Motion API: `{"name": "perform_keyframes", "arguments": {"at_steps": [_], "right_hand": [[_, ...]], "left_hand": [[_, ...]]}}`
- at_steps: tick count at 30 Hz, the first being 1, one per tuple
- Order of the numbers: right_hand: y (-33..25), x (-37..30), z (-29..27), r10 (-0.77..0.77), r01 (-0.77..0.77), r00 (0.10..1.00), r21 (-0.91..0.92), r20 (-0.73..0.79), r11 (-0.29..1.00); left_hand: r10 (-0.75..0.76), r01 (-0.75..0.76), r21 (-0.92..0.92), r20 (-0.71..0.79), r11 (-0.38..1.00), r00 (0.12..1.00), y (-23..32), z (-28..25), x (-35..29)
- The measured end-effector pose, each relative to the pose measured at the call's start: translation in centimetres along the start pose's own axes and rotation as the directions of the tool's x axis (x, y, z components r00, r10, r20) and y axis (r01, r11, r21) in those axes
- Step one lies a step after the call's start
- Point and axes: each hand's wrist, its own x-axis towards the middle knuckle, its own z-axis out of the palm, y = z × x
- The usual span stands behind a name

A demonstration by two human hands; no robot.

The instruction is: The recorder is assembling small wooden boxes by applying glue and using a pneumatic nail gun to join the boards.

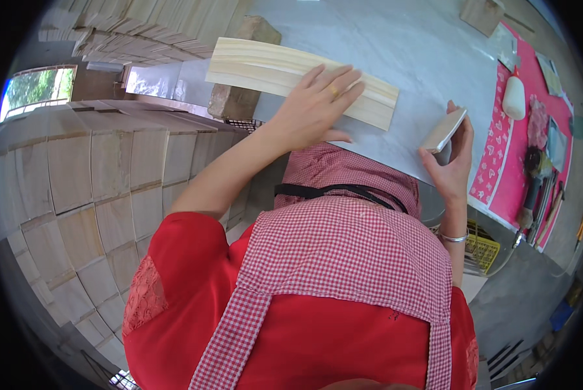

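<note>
A long, thin light-wood board point(259, 64) with visible grain lies slantwise across the left part of the grey tabletop point(421, 58). On its right half rests my left hand point(314, 107), fingers spread and flat, a ring on one of them. To the right of the board's end, my right hand point(455, 169) grips a small rectangular block point(444, 129) with a pale edge. The block is held tilted near the table's front edge, apart from the board. What its underside is like is hidden.
Rough blocks point(233, 103) sit by the board's left end. Tall stacks of wooden panels point(70, 172) fill the left side. A pink cloth point(499, 156) at right carries a white glue bottle point(514, 97) and several hand tools point(543, 201). Below stands a yellow crate point(481, 247).
</note>
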Motion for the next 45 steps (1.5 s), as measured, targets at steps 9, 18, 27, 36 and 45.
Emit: {"name": "perform_keyframes", "arguments": {"at_steps": [9, 18, 27, 36, 45], "right_hand": [[-0.3, 0.1, -0.2, 0.028, -0.033, 0.997, 0.076, 0.066, 0.997], [-0.7, 1.8, 2.2, -0.036, 0.000, 0.980, 0.179, 0.196, 0.984], [-0.4, 2.4, 3.6, -0.038, -0.012, 0.975, 0.226, 0.218, 0.974], [-0.1, 2.4, 3.4, -0.072, 0.031, 0.974, 0.191, 0.213, 0.981], [-0.1, 2.5, 3.4, -0.078, 0.040, 0.975, 0.181, 0.210, 0.983]], "left_hand": [[0.019, -0.023, 0.010, 0.249, 1.000, 0.968, 0.5, 3.4, 7.1], [0.089, -0.059, -0.230, 0.123, 0.971, 0.988, 1.9, -2.6, 8.1], [0.118, -0.098, -0.347, 0.037, 0.933, 0.992, 2.5, -2.6, 8.8], [0.096, -0.070, -0.312, 0.067, 0.948, 0.993, 2.7, -2.3, 9.1], [0.110, -0.087, -0.324, 0.054, 0.942, 0.992, 2.7, -2.2, 9.2]]}}
